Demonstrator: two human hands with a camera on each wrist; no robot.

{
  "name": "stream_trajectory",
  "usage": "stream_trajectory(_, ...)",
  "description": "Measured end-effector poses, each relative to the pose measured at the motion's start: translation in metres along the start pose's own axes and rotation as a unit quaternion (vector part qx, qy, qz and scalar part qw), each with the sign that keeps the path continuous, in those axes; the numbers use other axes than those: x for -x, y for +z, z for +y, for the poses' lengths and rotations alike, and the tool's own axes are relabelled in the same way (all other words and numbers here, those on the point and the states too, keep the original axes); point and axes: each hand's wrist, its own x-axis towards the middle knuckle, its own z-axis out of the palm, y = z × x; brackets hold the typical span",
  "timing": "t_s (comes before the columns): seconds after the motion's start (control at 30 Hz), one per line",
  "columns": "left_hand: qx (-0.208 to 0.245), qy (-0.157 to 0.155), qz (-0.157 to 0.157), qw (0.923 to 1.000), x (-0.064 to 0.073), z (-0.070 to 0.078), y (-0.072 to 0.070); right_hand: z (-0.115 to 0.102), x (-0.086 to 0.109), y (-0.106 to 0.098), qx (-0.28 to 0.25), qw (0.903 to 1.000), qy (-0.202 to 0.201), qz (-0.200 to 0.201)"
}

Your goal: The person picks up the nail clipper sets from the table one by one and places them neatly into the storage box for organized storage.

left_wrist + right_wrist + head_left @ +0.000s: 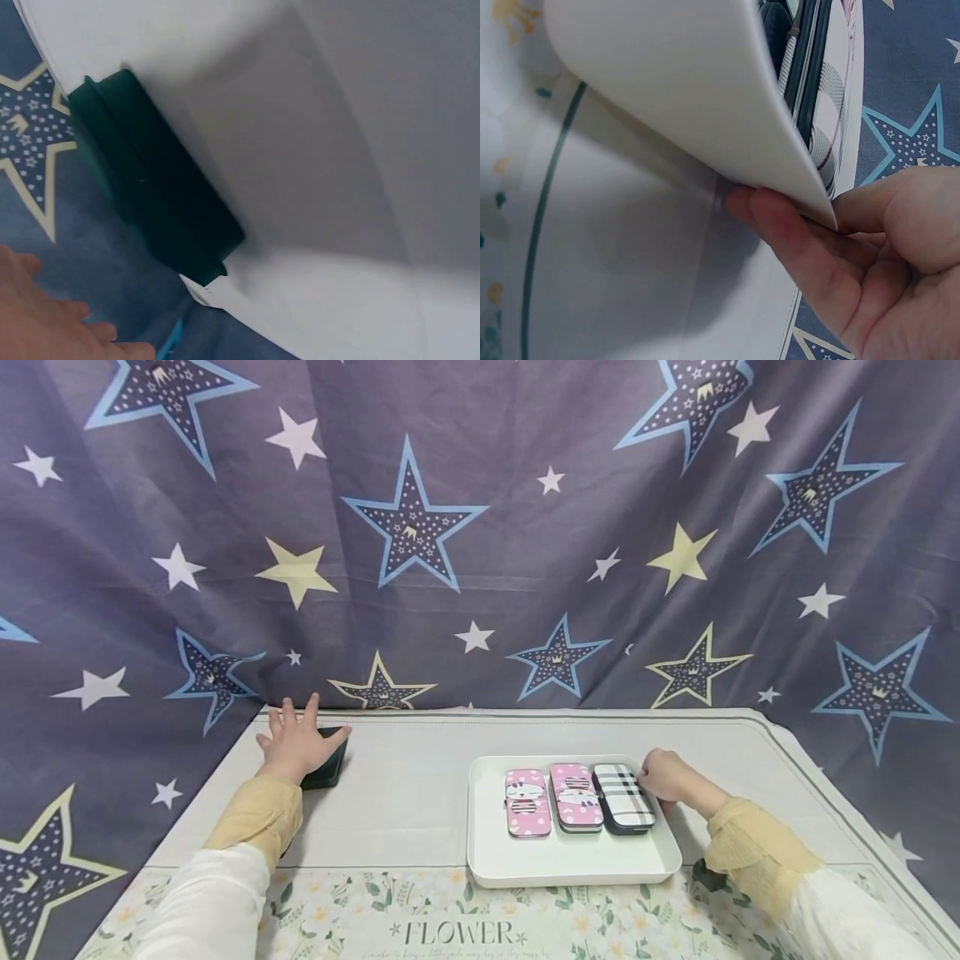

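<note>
My right hand (671,777) pinches the right rim of a white tray (570,870). In the right wrist view the thumb lies over the rim and curled fingers (787,225) reach under it. Side by side in the tray lie two pink polka-dot cases, a left one (527,821) and a middle one (579,814), plus a black-and-white plaid case (626,802) nearest the right hand. Far left, my left hand (292,745) spreads its fingers over a dark green box (327,768). The left wrist view shows this box (161,184) apart from the visible fingers.
A pale tablecloth (405,802) covers the table, with a floral band marked FLOWER (457,933) along the front. Behind the table's far edge hangs a purple-grey curtain (510,552) with stars. A dark object (708,877) shows beside the right sleeve.
</note>
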Motion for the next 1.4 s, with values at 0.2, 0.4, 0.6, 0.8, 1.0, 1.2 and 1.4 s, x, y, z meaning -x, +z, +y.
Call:
stream_trajectory(0.2,0.001,-0.039,-0.044,0.9983,-0.001,-0.004,0.007,0.000,0.000,0.000,0.000,1.0000,0.001,-0.003)
stream_trajectory(0.4,0.007,-0.094,-0.082,0.9922,0.001,0.004,0.012,0.000,0.000,0.001,-0.003,1.0000,0.003,-0.003)
stream_trajectory(0.6,-0.004,-0.130,-0.066,0.9893,0.003,0.013,0.015,0.001,0.000,0.001,-0.006,1.0000,0.003,0.002)
stream_trajectory(0.8,-0.004,-0.165,-0.059,0.9845,0.002,0.015,0.021,0.002,-0.001,0.002,-0.007,1.0000,0.003,0.001)
stream_trajectory(1.0,-0.007,-0.164,-0.061,0.9846,-0.005,0.011,0.026,0.002,-0.001,0.002,-0.010,0.9999,0.001,0.003)
stream_trajectory(1.2,-0.009,-0.161,-0.061,0.9851,-0.009,0.008,0.029,0.002,0.000,0.002,-0.012,0.9999,0.004,0.001)
stream_trajectory(1.4,-0.007,-0.163,-0.052,0.9853,-0.007,0.010,0.029,0.001,0.000,0.000,-0.007,1.0000,0.002,0.003)
